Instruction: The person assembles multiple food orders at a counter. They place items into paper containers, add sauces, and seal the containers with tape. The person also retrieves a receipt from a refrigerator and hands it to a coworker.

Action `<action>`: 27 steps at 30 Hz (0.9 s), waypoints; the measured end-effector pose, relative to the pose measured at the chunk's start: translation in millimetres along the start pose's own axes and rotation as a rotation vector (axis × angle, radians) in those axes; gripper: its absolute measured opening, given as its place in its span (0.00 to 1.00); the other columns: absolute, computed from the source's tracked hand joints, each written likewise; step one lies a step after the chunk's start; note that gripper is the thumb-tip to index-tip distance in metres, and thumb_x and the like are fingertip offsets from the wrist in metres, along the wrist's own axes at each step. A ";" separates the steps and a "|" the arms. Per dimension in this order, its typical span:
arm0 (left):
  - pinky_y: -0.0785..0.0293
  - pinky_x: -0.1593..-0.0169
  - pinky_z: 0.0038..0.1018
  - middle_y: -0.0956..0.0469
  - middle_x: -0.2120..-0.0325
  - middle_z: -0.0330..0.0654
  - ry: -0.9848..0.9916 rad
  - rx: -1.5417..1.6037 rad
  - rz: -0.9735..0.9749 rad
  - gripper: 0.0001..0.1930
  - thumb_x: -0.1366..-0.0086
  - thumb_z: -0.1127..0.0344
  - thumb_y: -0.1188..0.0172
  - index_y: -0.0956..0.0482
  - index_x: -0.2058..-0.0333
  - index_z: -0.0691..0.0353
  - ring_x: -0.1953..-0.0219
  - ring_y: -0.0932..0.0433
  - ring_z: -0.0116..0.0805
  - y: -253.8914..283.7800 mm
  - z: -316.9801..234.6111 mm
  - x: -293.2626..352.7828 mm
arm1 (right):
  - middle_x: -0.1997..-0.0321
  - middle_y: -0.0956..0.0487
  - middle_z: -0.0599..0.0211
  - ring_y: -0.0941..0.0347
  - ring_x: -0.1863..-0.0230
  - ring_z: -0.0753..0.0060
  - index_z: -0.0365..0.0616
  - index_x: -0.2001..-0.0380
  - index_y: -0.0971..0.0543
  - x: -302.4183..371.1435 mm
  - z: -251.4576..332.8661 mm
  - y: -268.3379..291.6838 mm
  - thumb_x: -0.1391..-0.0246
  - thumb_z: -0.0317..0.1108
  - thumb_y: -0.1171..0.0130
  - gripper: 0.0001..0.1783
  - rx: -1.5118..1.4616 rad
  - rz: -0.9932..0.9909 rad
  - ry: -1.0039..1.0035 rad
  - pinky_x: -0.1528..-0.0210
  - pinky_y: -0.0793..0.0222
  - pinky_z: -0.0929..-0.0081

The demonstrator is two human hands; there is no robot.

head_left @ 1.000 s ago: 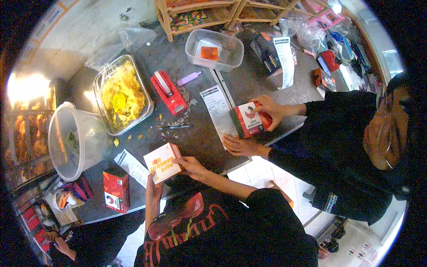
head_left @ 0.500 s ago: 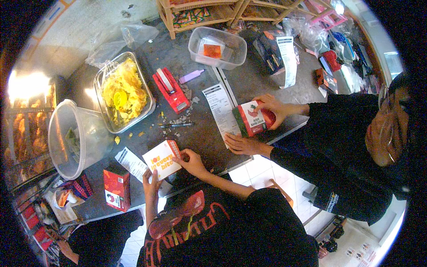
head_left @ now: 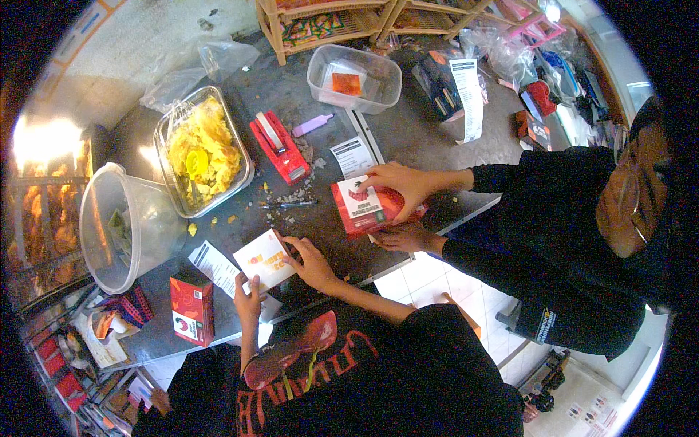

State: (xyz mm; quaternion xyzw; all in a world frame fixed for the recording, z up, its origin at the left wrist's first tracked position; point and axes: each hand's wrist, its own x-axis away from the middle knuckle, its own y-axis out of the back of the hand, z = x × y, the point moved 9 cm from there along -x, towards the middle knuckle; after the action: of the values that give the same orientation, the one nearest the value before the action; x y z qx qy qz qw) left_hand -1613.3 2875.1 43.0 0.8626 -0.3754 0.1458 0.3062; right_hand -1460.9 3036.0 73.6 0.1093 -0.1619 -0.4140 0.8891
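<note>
A small white cardboard food box [head_left: 265, 261] with orange printing is between my two hands, just above the counter's front edge. My left hand [head_left: 249, 298] grips its lower left corner, thumb on the face. The fingers of my right hand [head_left: 312, 264] are closed on its right side. Beside the box, a paper receipt [head_left: 212, 266] lies partly beneath it. A closed red food box [head_left: 192, 312] stands to the left of my left hand.
A co-worker's hands [head_left: 397, 193] on the right hold a red box [head_left: 360, 205] over another receipt [head_left: 352, 155]. Beyond lie a red stapler [head_left: 279, 146], purple marker [head_left: 313, 125], pen [head_left: 288, 205], glass dish [head_left: 250, 171] of yellow food, plastic tub [head_left: 393, 91] and clear bucket [head_left: 156, 244].
The orange flap at my box's right side no longer shows, and its face has tilted. The co-worker's red box has moved left over the receipt. A person at lower left has shifted.
</note>
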 end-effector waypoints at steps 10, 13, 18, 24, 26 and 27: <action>0.20 0.74 0.29 0.30 0.57 0.53 0.022 0.050 0.026 0.25 0.39 0.57 0.43 0.38 0.50 0.65 0.65 0.22 0.43 -2.2 0.5 -1.3 | 0.64 0.30 0.57 0.32 0.63 0.57 0.46 0.48 0.32 -0.5 3.2 2.5 0.48 0.36 0.43 0.23 0.001 -0.062 0.075 0.57 0.35 0.66; 0.20 0.74 0.28 0.30 0.56 0.53 0.009 0.072 0.042 0.24 0.39 0.58 0.43 0.38 0.50 0.65 0.65 0.22 0.43 -3.0 0.7 -1.9 | 0.64 0.30 0.56 0.32 0.63 0.56 0.46 0.48 0.32 -0.8 0.7 1.6 0.48 0.35 0.43 0.23 0.010 -0.059 0.070 0.57 0.35 0.66; 0.19 0.73 0.29 0.30 0.57 0.53 0.003 0.066 0.048 0.25 0.39 0.58 0.43 0.39 0.50 0.66 0.65 0.22 0.42 -3.6 2.6 -3.7 | 0.64 0.30 0.56 0.31 0.63 0.56 0.46 0.49 0.32 -2.3 -0.2 -0.1 0.49 0.35 0.43 0.23 0.000 -0.046 0.079 0.58 0.35 0.66; 0.19 0.71 0.30 0.30 0.57 0.53 0.001 0.078 0.050 0.24 0.39 0.58 0.43 0.39 0.50 0.66 0.65 0.22 0.42 -3.6 6.6 -5.2 | 0.63 0.29 0.55 0.31 0.64 0.57 0.47 0.48 0.32 -2.6 -2.0 -0.7 0.49 0.34 0.43 0.23 -0.021 -0.041 0.079 0.58 0.34 0.66; 0.18 0.71 0.30 0.30 0.58 0.52 -0.001 0.080 0.054 0.24 0.39 0.58 0.43 0.38 0.51 0.66 0.65 0.23 0.42 -3.5 9.7 -6.5 | 0.63 0.28 0.55 0.31 0.63 0.56 0.47 0.48 0.32 -2.7 -3.7 -0.9 0.49 0.34 0.43 0.23 -0.023 -0.043 0.083 0.57 0.34 0.66; 0.18 0.71 0.30 0.30 0.58 0.52 -0.005 0.073 0.062 0.24 0.39 0.58 0.43 0.38 0.51 0.66 0.65 0.23 0.42 -3.1 11.1 -7.4 | 0.62 0.28 0.55 0.30 0.63 0.56 0.47 0.48 0.32 -3.0 -5.2 -1.8 0.49 0.34 0.43 0.23 -0.028 -0.035 0.082 0.57 0.34 0.66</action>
State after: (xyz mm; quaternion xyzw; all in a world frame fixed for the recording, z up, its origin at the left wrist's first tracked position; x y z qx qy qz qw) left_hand -1615.7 2873.8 29.6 0.8614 -0.3975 0.1664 0.2690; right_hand -1462.0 3037.4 67.7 0.1165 -0.1176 -0.4269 0.8890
